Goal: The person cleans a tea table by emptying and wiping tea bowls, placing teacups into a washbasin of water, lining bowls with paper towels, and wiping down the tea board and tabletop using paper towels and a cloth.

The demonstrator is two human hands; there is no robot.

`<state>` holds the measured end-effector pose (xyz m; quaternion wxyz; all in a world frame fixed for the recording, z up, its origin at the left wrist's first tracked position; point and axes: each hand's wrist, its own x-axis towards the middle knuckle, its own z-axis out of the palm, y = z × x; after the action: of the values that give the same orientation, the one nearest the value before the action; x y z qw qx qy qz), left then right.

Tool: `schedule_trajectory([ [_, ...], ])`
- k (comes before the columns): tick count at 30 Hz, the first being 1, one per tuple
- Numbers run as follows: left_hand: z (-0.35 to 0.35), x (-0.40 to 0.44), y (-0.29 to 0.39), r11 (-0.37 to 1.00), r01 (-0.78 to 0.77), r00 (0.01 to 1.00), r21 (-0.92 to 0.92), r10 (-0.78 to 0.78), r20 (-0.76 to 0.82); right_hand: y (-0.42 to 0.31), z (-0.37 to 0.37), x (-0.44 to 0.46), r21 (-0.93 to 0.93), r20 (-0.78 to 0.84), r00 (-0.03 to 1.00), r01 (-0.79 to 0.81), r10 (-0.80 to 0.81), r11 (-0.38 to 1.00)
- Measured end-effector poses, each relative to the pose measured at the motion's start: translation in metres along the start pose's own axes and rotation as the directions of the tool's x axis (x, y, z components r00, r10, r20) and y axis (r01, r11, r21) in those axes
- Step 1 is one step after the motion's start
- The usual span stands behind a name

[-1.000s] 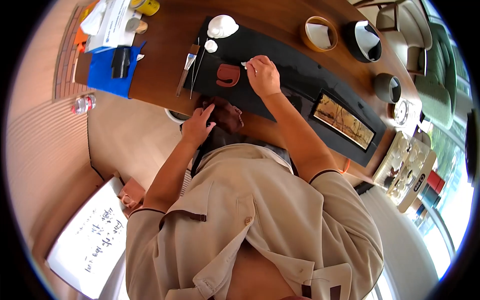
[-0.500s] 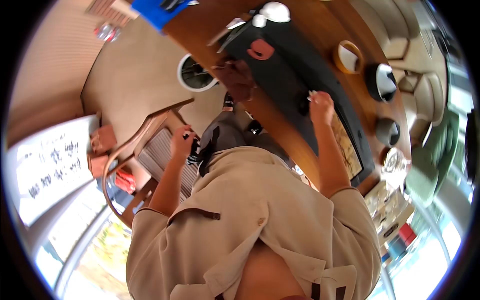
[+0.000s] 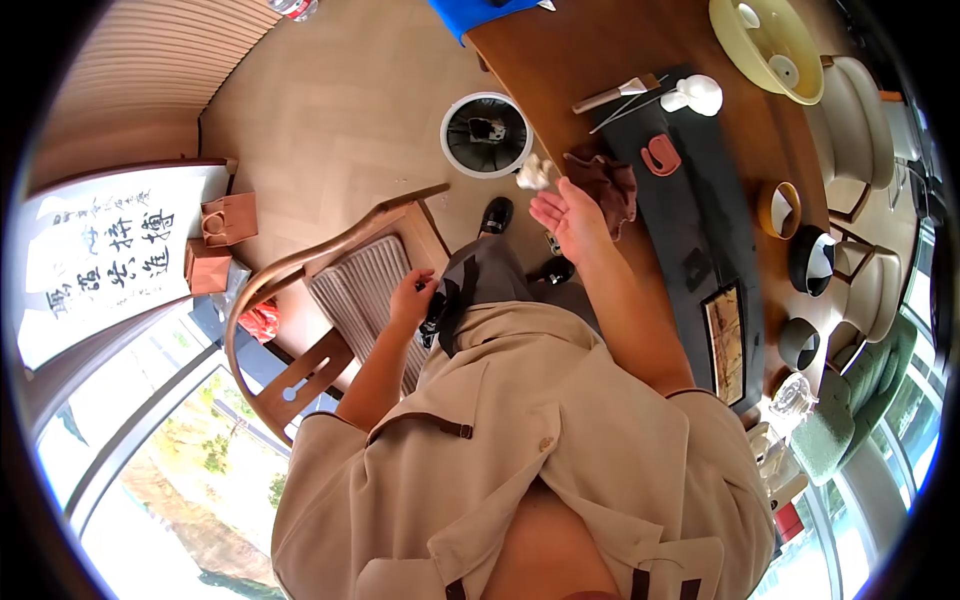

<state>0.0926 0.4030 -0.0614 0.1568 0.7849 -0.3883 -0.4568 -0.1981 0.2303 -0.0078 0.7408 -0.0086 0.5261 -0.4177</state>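
My right hand [image 3: 572, 218] reaches forward past the table edge, palm showing and fingers stretched out. Just off its fingertips is a crumpled white wad, probably tissue [image 3: 535, 172], apparently in mid-air. A white-rimmed waste bin [image 3: 447, 150] with a dark liner stands on the floor just ahead of the wad. Beside the right hand, a brown cloth [image 3: 608, 188] hangs over the table edge. My left hand [image 3: 408, 298] is by my left thigh, fingers curled, with a small dark thing at them that I cannot make out.
The wooden table [image 3: 560, 60] on the right carries a long black tea tray [image 3: 690, 215], a pink ring-shaped piece [image 3: 660, 156], a white figurine [image 3: 697, 95], a brush [image 3: 610, 97], a yellow basin [image 3: 735, 50] and several bowls. A wooden chair [image 3: 250, 330] stands at my left.
My right hand has moved left from over the black tray to beside the bin, and its fingers have opened with the white wad off them. My left hand has shifted slightly.
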Motion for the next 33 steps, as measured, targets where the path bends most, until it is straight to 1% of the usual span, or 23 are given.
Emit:
schedule_trajectory([
  [2, -0.012, 0.026, -0.018, 0.999, -0.014, 1.0, -0.043, 0.015, 0.022, 0.004, 0.01, 0.008, -0.078, -0.122, 0.99, 0.056, -0.065, 0.995],
  [3, -0.017, 0.035, -0.023, 0.998, 0.007, 1.0, -0.061, -0.005, 0.023, 0.004, 0.006, 0.002, -0.368, -0.064, 0.958, 0.237, -0.279, 0.899],
  [4, -0.02, 0.044, -0.024, 0.996, 0.027, 0.999, -0.081, -0.025, 0.027, 0.0, -0.001, -0.002, -0.618, 0.047, 0.89, 0.382, -0.453, 0.687],
  [5, -0.025, 0.052, -0.018, 0.998, 0.063, 0.996, -0.031, -0.061, 0.063, -0.01, -0.013, -0.004, -0.848, 0.164, 0.732, 0.447, -0.662, 0.284],
  [6, -0.028, 0.059, -0.013, 0.999, 0.048, 0.995, -0.023, -0.046, 0.091, -0.02, -0.024, -0.005, -0.931, 0.242, 0.572, 0.364, -0.784, -0.023],
  [7, -0.03, 0.067, -0.01, 1.0, 0.017, 0.992, -0.02, -0.014, 0.127, -0.024, -0.033, -0.006, -0.972, 0.173, 0.48, 0.226, -0.86, -0.07],
  [8, -0.03, 0.079, 0.0, 1.0, -0.021, 0.986, -0.015, 0.023, 0.163, -0.028, -0.042, -0.004, -0.993, 0.114, 0.367, 0.077, -0.923, -0.092],
  [9, -0.029, 0.091, 0.011, 0.999, -0.049, 0.979, 0.001, 0.048, 0.196, -0.03, -0.054, 0.0, -0.997, 0.079, 0.344, 0.05, -0.936, -0.066],
  [11, -0.026, 0.109, 0.05, 0.98, -0.196, 0.945, 0.039, 0.178, 0.276, -0.038, -0.073, 0.001, -0.99, 0.142, 0.472, 0.066, -0.87, -0.126],
  [12, -0.022, 0.119, 0.072, 0.96, -0.275, 0.917, 0.052, 0.246, 0.314, -0.041, -0.079, -0.004, -0.995, 0.102, 0.444, 0.04, -0.89, -0.094],
  [14, -0.007, 0.139, 0.125, 0.914, -0.402, 0.854, 0.06, 0.35, 0.384, -0.059, -0.066, -0.034, -0.897, -0.063, 0.376, 0.385, -0.924, 0.217],
  [15, 0.0, 0.139, 0.169, 0.803, -0.578, 0.778, 0.146, 0.488, 0.396, -0.073, -0.055, -0.061, -0.845, -0.286, 0.406, 0.321, -0.868, 0.428],
  [16, 0.011, 0.136, 0.209, 0.654, -0.724, 0.676, 0.22, 0.609, 0.415, -0.073, -0.084, -0.069, -0.835, -0.334, 0.361, 0.317, -0.871, 0.451],
  [18, 0.047, 0.136, 0.274, 0.489, -0.859, 0.493, 0.151, 0.712, 0.499, -0.099, -0.112, -0.107, -0.975, -0.111, 0.184, 0.172, -0.977, 0.143],
  [19, 0.065, 0.124, 0.311, 0.416, -0.897, 0.425, 0.148, 0.723, 0.545, -0.108, -0.117, -0.113, -0.973, -0.137, 0.157, 0.165, -0.978, 0.163],
  [21, 0.111, 0.11, 0.356, 0.241, -0.958, 0.284, 0.157, 0.708, 0.647, -0.128, -0.133, -0.109, -0.983, -0.079, 0.162, -0.174, -0.984, 0.051],
  [22, 0.131, 0.103, 0.367, 0.211, -0.967, 0.253, 0.146, 0.7, 0.668, -0.123, -0.149, -0.085, -0.993, -0.06, 0.252, -0.109, -0.966, 0.033],
  [23, 0.154, 0.095, 0.376, 0.139, -0.961, 0.27, 0.239, 0.658, 0.703, -0.106, -0.167, -0.053, -0.988, -0.014, 0.37, -0.148, -0.929, -0.044],
  [24, 0.176, 0.089, 0.384, 0.062, -0.943, 0.292, 0.326, 0.622, 0.726, -0.095, -0.169, -0.037, -0.983, 0.026, 0.409, -0.155, -0.912, -0.097],
  [26, 0.207, 0.081, 0.377, 0.09, -0.898, 0.382, 0.432, 0.647, 0.66, -0.098, -0.173, -0.027, -0.987, 0.034, 0.486, -0.122, -0.873, -0.106],
  [28, 0.22, 0.07, 0.375, 0.083, -0.821, 0.492, 0.565, 0.605, 0.626, -0.113, -0.197, -0.025, -0.986, 0.138, 0.416, -0.023, -0.899, -0.163],
  [30, 0.224, 0.068, 0.366, 0.019, -0.844, 0.386, 0.536, 0.716, 0.582, -0.129, -0.238, -0.036, -0.982, 0.11, 0.371, -0.103, -0.922, -0.158],
  [33, 0.227, 0.062, 0.364, 0.033, -0.785, 0.485, 0.619, 0.655, 0.58, -0.136, -0.314, -0.078, -0.973, -0.051, 0.299, -0.228, -0.953, -0.019],
])
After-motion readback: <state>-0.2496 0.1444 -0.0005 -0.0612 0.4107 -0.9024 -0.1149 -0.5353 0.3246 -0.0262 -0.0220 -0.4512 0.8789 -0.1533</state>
